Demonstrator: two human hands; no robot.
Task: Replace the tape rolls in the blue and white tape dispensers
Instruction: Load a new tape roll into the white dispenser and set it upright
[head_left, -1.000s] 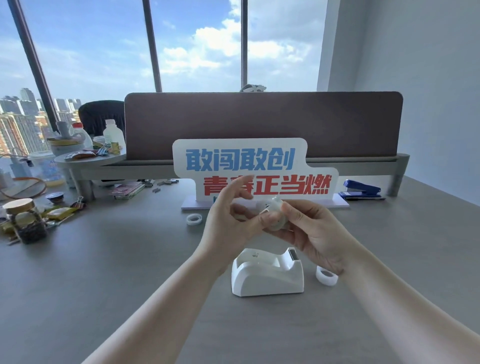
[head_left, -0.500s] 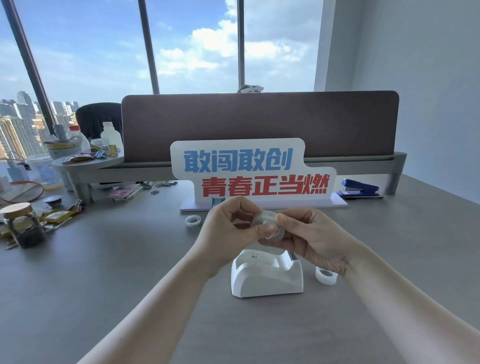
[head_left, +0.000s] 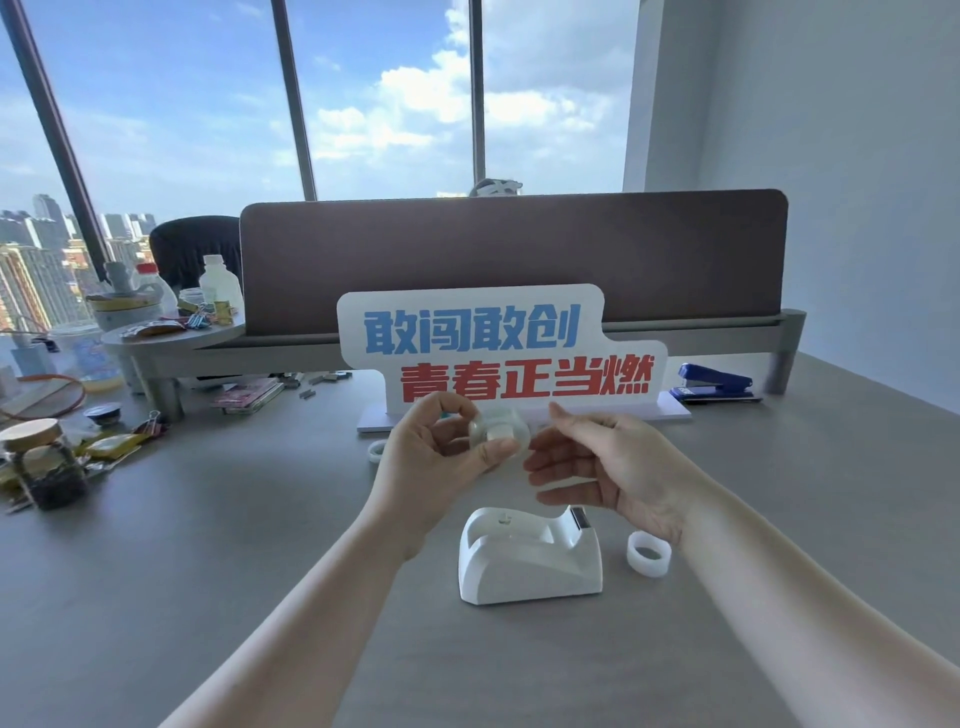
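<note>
The white tape dispenser (head_left: 530, 558) stands on the grey desk just below my hands, its roll bay empty. My left hand (head_left: 436, 462) pinches a translucent tape roll (head_left: 500, 430) with a white hub in its middle, held in the air above the dispenser. My right hand (head_left: 608, 467) is beside the roll with fingers spread and nothing in it. A second clear tape roll (head_left: 648, 553) lies on the desk right of the dispenser. A third small roll (head_left: 376, 451) lies left of my left hand. No blue dispenser is in view.
A white sign with blue and red characters (head_left: 498, 353) stands behind my hands. A blue stapler (head_left: 714, 382) sits at the back right. Jars, bottles, clips and papers (head_left: 47, 462) crowd the desk's left side. A brown partition (head_left: 514, 260) closes the back.
My right hand has let go of the tape roll and opened, moving a little to the right. The left hand now holds the roll alone.
</note>
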